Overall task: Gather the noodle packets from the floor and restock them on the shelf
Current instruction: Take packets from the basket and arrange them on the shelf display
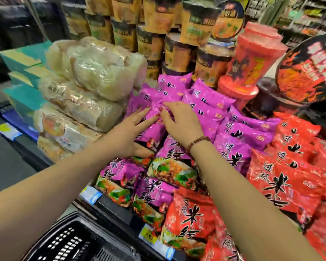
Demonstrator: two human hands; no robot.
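Restocking judged in hand: left hand (132, 132) fingers flat, right hand (179, 121) fingers curled, on glossy purple plastic noodle packet (154, 108); next likely needs pushing it toward twelve o'clock

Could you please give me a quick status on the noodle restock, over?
Left hand flat on purple packets, fingers straight. Right hand beside it, fingers bent over one, grip unclear. Red packets and clear bags flank the pile, not blocking.
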